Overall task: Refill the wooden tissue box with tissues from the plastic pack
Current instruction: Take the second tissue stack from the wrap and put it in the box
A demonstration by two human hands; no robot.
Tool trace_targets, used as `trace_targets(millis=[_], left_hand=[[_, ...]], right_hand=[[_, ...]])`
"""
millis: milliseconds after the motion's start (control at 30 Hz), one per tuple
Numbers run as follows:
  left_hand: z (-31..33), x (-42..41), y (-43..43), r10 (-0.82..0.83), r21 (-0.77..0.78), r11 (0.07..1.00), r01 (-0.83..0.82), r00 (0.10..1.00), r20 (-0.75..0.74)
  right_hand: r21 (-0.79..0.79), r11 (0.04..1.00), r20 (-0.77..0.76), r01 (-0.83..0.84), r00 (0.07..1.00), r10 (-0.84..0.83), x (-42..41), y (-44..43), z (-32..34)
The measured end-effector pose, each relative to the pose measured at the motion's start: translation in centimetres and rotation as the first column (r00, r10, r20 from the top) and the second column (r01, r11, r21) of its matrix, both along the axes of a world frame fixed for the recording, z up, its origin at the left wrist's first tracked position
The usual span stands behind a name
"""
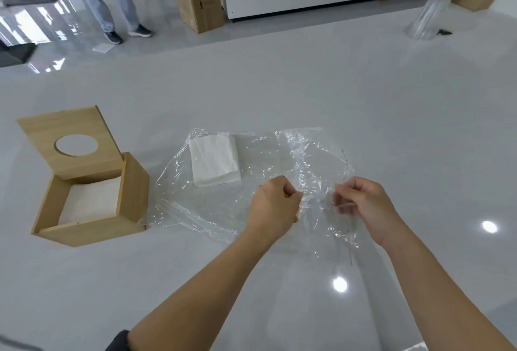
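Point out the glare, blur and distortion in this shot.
Head view: two bright light spots glare off the glossy table; the clear plastic pack throws small glints along its wrinkles; the right hand has motion-blurred fingertips, while the left hand looks sharper; wide-angle bending tilts the wooden tissue box outward and curves the table's far edge.

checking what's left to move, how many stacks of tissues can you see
2: one tissue stack inside the plastic pack, a second stack in the open wooden tissue box. More may be hidden under it.
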State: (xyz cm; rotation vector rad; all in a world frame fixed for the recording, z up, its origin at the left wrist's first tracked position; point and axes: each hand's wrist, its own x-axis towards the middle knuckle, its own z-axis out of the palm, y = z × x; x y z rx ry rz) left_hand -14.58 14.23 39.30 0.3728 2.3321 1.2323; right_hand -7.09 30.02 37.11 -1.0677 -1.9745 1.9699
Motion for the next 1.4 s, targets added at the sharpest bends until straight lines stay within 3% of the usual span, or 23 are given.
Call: trace_targets(millis=[100, 167, 200, 267, 300, 333, 400, 467, 533, 667, 733, 800, 900, 1000, 1133, 1300, 1400], left_hand=[[0.4, 0.1, 0.0, 0.024, -0.038, 0.999, -0.028, 0.996, -0.087], [0.8, 0.4, 0.2, 0.001, -0.066, 0.998, -0.011, 0.988, -0.151], [1.0, 0.5, 0.4, -0.012, -0.072, 0.997, -0.001, 0.983, -0.183], [1.3, 0.7, 0.6, -0.025, -0.066, 0.998, 0.009, 0.969, -0.245], [1.4, 0.8, 0.7, -0.031, -0.061, 0.998, 0.014, 0.96, -0.277], [1.6, 1.0, 0.8, -0.036, -0.056, 0.998, 0.019, 0.95, -0.309], [2.0, 1.3, 0.9, -0.045, -0.053, 0.998, 0.027, 0.926, -0.375], [2.4, 1.4, 0.8, -0.058, -0.065, 0.997, 0.033, 0.905, -0.422], [2.8, 1.5, 0.7, -0.081, -0.077, 0.996, 0.052, 0.895, -0.438], [3.7, 2.0, 0.0, -0.14, -0.052, 0.99, 0.132, 0.861, -0.489], [4.0, 1.2, -0.8, -0.058, 0.041, 0.995, 0.093, 0.855, -0.515], [3.3, -1.2, -1.8, 0.064, 0.083, 0.996, -0.023, 0.839, -0.54], [0.9, -6.1, -4.1, 0.11, -0.189, 0.952, -0.24, 0.847, -0.521], [-1.4, -9.1, -6.3, 0.146, -0.416, 0.864, -0.283, 0.932, -0.332], [-2.3, -10.3, -7.2, 0.242, -0.392, 0.866, -0.311, 0.946, -0.215], [-1.3, -11.0, -6.8, 0.301, -0.296, 0.893, -0.339, 0.939, -0.166], [-1.3, -11.5, -6.9, 0.29, -0.26, 0.911, -0.321, 0.945, -0.154]], right_hand=[[0.235, 0.966, 0.134, 0.109, 0.981, -0.143, 0.2, 0.7, -0.3], [0.549, 0.821, 0.037, 0.159, 0.976, -0.214, 0.3, 0.3, 0.0], [0.695, 0.69, -0.105, 0.201, 0.978, -0.18, 0.3, -0.2, 0.3], [0.845, 0.455, -0.33, 0.283, 0.944, 0.027, -0.1, -1.5, 1.4], [0.883, 0.386, -0.345, 0.268, 0.927, 0.147, -0.4, -1.9, 1.5], [0.905, 0.375, -0.305, 0.202, 0.921, 0.242, -0.8, -2.2, 1.7], [0.837, 0.54, -0.118, -0.082, 0.939, 0.324, -1.9, -2.8, 2.0], [0.519, 0.766, 0.147, -0.379, 0.923, 0.356, -3.3, -3.0, 2.0], [0.208, 0.879, 0.18, -0.429, 0.9, 0.396, -4.6, -3.0, 1.4], [-0.141, 0.905, -0.102, -0.401, 0.915, 0.39, -5.6, -3.5, 1.5], [-0.261, 0.853, -0.202, -0.452, 0.89, 0.41, -6.1, -3.8, 1.6], [-0.388, 0.825, -0.199, -0.411, 0.911, 0.36, -7.1, -4.2, 1.3], [-0.409, 0.887, -0.02, -0.216, 0.974, 0.228, -8.9, -4.4, 0.5], [-0.307, 0.922, 0.024, -0.236, 0.966, 0.256, -10.4, -5.4, 0.1], [-0.212, 0.922, 0.031, -0.323, 0.941, 0.337, -11.9, -6.8, -0.9], [-0.33, 0.879, -0.024, -0.343, 0.934, 0.356, -13.3, -7.4, -1.8], [-0.358, 0.891, 0.06, -0.279, 0.945, 0.32, -14.9, -7.1, -3.7]])
